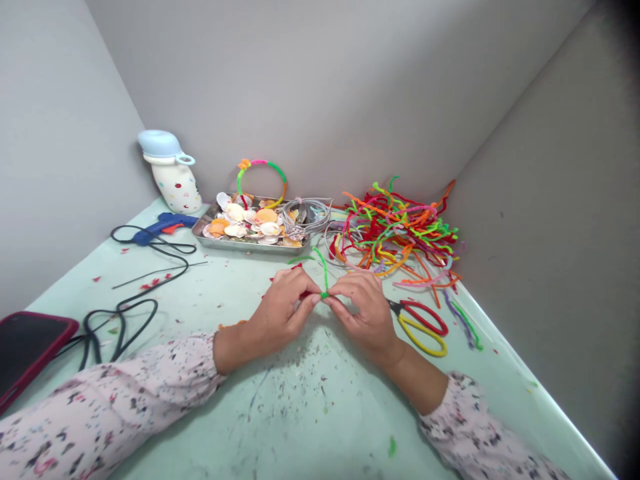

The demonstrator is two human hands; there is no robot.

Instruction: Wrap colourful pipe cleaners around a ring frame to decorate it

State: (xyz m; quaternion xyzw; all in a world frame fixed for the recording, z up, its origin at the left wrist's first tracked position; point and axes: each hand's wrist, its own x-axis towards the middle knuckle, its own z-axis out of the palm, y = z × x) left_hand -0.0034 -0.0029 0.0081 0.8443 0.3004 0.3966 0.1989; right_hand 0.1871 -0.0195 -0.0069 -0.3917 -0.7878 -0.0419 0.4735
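Observation:
Thumb and forefinger of my left hand (286, 308) pinch one side of a green pipe cleaner (325, 270), held above the middle of the table. From the other side, my right hand (366, 313) pinches the same piece, so the fingertips of both hands nearly meet. One end of the pipe cleaner sticks up between them, and the part at the fingertips looks bent or coiled. Beside my right hand lie scissors (423, 327) with one red and one yellow handle, their blades partly hidden behind the hand. Something red shows behind my left hand, mostly covered.
A metal tray (240, 245) of seashells holds a multicoloured pipe cleaner ring (287, 179) and coiled grey wire (313, 217). Many loose pipe cleaners (400, 227) are heaped at the back right. On the left are a blue glue gun (150, 230), black cord, phone (33, 350) and bottle (175, 183).

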